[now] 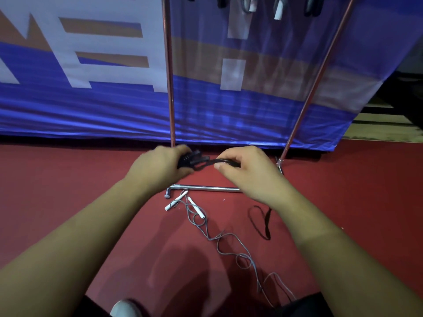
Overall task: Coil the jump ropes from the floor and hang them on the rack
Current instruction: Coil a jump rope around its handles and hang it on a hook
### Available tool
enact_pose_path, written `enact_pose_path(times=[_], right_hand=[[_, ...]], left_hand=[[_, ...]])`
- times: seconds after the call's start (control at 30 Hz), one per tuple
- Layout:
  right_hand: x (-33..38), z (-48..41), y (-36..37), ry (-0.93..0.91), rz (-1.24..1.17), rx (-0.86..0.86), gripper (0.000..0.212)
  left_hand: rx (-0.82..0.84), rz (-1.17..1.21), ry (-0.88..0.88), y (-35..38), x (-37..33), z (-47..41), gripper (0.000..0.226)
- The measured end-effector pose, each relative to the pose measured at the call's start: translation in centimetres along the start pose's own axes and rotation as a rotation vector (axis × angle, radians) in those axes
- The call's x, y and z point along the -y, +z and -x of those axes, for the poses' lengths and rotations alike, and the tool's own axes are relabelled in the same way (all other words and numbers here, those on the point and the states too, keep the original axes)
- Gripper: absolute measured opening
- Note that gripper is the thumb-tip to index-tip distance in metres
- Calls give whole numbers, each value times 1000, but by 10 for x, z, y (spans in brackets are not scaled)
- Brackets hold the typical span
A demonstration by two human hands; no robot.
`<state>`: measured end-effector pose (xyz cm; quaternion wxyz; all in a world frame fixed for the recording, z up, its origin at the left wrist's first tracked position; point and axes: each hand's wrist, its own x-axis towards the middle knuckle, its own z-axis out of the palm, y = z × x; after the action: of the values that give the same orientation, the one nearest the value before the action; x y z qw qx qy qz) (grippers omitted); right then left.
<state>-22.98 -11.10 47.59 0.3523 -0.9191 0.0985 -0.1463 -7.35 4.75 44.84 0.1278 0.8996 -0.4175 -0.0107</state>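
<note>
The black jump rope (206, 161) is off the floor (68, 179) and held at chest reach in front of the rack (169, 88), stretched short between both hands so that a turn can be laid neatly; the left hand (160, 165) has its fingers (180, 149) curled tight round the gathered handles and coils, serving as the anchor on which the bundle builds; the right hand (247, 170) pinches the doubled strands just beside it, thumb underneath, most likely to keep them taut and feed the next loop across. The rest of that rope hangs below the right wrist, and its trailing loop (267, 223) lies on the floor, so the coiling looks only partly done. A grey jump rope (174, 202) lies untouched in loose tangles near the rack's base bar (206, 188), its white handles (195, 207) close together, waiting its turn. At the top edge several hung ropes (278, 9) dangle from the rack, which suggests where the black bundle is bound; a blue banner (91, 106) hangs behind the uprights. The slack on the floor may snag or twist if it is drawn in too fast.
</note>
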Motion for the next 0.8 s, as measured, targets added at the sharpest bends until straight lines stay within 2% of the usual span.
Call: enact_pose_path(times=[0.13, 0.27, 0.33, 0.43, 0.53, 0.63, 0.67, 0.8], right_hand=[[-5, -2, -3, -36, 19, -117, 10], [-18, -4, -9, -1, -26, -176, 7], [-25, -6, -11, 52, -104, -211, 11], [-34, -10, -14, 126, -307, -220, 14], [-41, -11, -13, 186, -387, -146, 12], [-45, -11, -8, 255, -339, 32, 15], [-45, -11, -7, 259, -323, 79, 17], [-43, -9, -9, 252, -325, 115, 22]], left_hand=[[195, 17, 203, 16, -24, 9, 24], [269, 172, 291, 20, -39, 13, 37], [284, 321, 318, 18, -41, 14, 31], [349, 702, 336, 9, -43, 19, 13], [305, 1059, 261, 3, -43, 20, 12], [202, 1255, 127, 1, -42, 15, 40], [176, 1295, 93, 0, -41, 13, 43], [113, 1391, -22, -3, -38, 10, 31]])
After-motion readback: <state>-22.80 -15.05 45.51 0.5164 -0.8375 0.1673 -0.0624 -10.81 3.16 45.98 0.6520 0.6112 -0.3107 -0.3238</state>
